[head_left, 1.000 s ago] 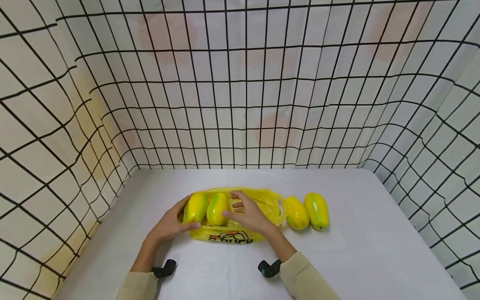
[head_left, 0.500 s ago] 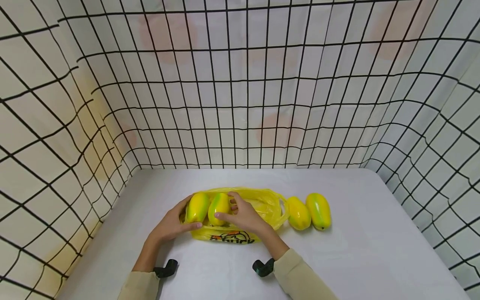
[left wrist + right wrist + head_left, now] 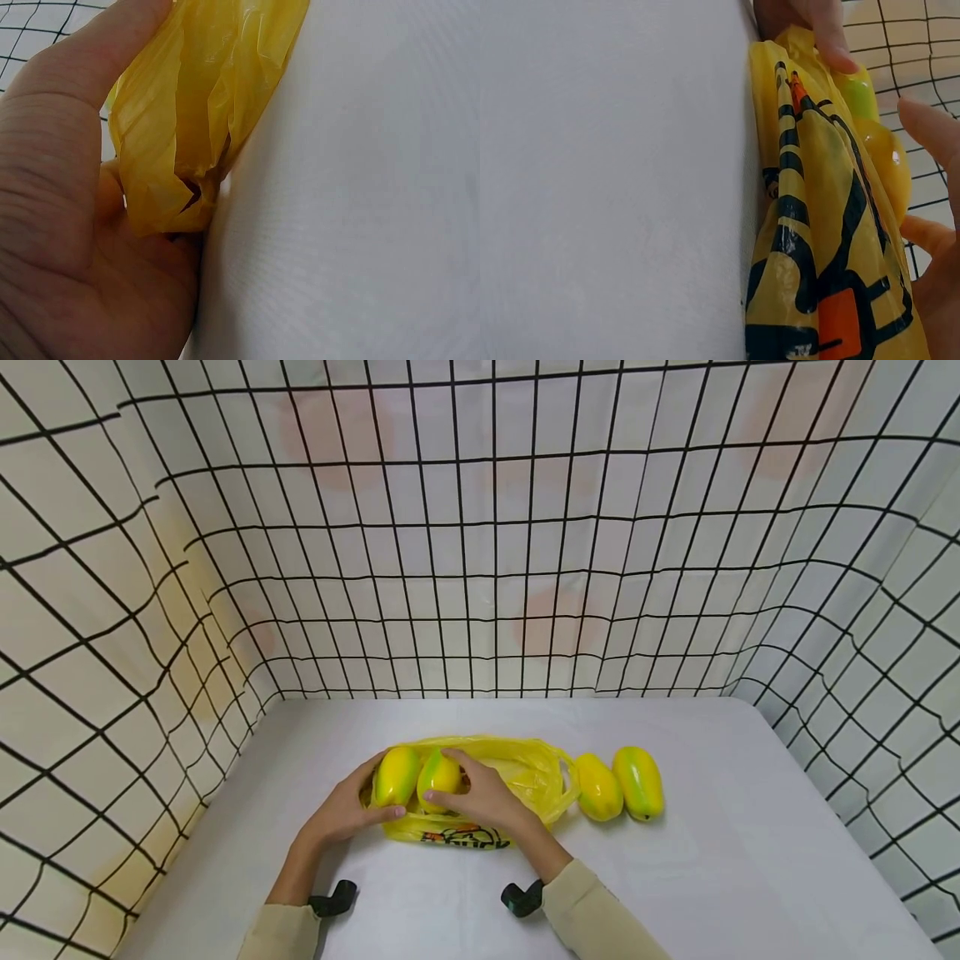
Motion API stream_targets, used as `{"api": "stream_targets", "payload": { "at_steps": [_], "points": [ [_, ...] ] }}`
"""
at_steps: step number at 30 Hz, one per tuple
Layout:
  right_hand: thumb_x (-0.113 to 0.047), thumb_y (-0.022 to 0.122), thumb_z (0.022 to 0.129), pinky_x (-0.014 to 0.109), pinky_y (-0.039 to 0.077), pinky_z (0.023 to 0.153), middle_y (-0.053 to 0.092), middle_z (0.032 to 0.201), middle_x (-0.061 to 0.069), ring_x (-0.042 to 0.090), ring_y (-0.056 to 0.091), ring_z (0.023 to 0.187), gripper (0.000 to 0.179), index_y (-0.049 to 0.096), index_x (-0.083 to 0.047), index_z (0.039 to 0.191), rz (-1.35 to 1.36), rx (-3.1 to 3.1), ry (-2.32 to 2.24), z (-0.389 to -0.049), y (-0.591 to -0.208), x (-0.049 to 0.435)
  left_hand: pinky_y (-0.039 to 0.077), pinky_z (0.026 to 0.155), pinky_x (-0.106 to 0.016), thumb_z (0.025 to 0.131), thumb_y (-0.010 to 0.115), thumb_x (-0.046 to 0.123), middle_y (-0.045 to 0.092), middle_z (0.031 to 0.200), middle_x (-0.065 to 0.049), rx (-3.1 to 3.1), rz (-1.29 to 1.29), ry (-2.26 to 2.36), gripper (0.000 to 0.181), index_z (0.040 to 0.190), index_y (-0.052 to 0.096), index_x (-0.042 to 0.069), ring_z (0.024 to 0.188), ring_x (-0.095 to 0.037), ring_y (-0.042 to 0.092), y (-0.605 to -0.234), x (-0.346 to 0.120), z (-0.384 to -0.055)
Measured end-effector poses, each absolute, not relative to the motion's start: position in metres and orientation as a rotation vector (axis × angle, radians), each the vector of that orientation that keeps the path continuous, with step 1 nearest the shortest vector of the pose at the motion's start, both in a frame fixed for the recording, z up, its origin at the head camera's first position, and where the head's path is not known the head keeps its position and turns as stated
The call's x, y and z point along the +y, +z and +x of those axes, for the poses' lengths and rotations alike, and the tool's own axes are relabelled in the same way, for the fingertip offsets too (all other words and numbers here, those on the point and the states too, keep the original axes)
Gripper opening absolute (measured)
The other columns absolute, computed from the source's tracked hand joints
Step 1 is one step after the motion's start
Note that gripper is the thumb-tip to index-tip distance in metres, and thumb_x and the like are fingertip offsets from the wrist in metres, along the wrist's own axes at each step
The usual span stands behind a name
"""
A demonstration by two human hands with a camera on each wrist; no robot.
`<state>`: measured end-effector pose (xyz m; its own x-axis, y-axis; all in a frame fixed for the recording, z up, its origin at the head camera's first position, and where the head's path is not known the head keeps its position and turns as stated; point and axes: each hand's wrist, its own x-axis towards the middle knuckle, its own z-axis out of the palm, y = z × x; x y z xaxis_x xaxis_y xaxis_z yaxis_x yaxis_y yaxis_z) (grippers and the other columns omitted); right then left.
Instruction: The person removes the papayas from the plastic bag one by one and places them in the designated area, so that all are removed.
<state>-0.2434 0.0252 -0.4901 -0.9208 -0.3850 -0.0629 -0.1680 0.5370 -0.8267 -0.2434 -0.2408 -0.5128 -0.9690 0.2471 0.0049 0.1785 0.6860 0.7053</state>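
Observation:
A yellow plastic bag [image 3: 525, 772] with a black and orange print lies in the middle of the white table [image 3: 712, 877]. Two yellow-green mangoes [image 3: 396, 774] [image 3: 437, 772] sit side by side at its left end. My left hand [image 3: 341, 810] cups that end, thumb in front and fingers behind the left mango; in the left wrist view the hand [image 3: 67, 217] wraps the crumpled bag [image 3: 195, 112]. My right hand [image 3: 483, 793] curls thumb and fingers round the second mango [image 3: 885, 157], above the printed bag [image 3: 817, 225]. Two more mangoes [image 3: 597, 787] [image 3: 639, 782] lie right of the bag.
Black wire grid panels [image 3: 480, 568] backed with pale cloth wall the table at the back, left and right. Black wrist camera mounts [image 3: 335, 897] [image 3: 521, 897] show at my cuffs. Bare white table surface lies in front of and behind the bag.
My right hand has slid left over the bag and closed its fingers round the second mango. The left hand and the two mangoes on the right have stayed put.

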Motion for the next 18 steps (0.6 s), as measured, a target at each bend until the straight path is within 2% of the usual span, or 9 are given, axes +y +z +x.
{"api": "stream_targets", "payload": {
  "at_steps": [6, 12, 18],
  "points": [
    [-0.075, 0.061, 0.076, 0.047, 0.049, 0.098, 0.047, 0.146, 0.000, 0.020, 0.054, 0.118, 0.088, 0.032, -0.035, 0.149, -0.485, 2.594, -1.264, -0.2432, -0.4918, 0.0216, 0.036, 0.110, -0.059, 0.073, 0.076, 0.058, 0.038, 0.154, 0.000, 2.799, 0.366, 1.168, 0.099, 0.153, 0.024, 0.032, 0.134, -0.027, 0.043, -0.5130, -0.2401, -0.2433],
    [-0.068, 0.064, 0.079, 0.042, 0.052, 0.093, 0.051, 0.140, 0.002, 0.018, 0.055, 0.109, 0.087, 0.031, -0.032, 0.150, -0.493, 2.579, -1.285, -0.2434, -0.4932, 0.0215, 0.036, 0.110, -0.058, 0.071, 0.076, 0.059, 0.039, 0.152, 0.002, 2.789, 0.355, 1.188, 0.100, 0.153, 0.024, 0.034, 0.132, -0.025, 0.044, -0.5144, -0.2396, -0.2442],
    [-0.065, 0.066, 0.080, 0.043, 0.051, 0.096, 0.049, 0.142, 0.002, 0.019, 0.054, 0.113, 0.087, 0.029, -0.029, 0.151, -0.487, 2.549, -1.328, -0.2428, -0.4918, 0.0235, 0.035, 0.111, -0.058, 0.071, 0.077, 0.059, 0.039, 0.152, 0.003, 2.780, 0.327, 1.188, 0.100, 0.153, 0.023, 0.036, 0.131, -0.024, 0.044, -0.5145, -0.2417, -0.2443]
  ]
}}
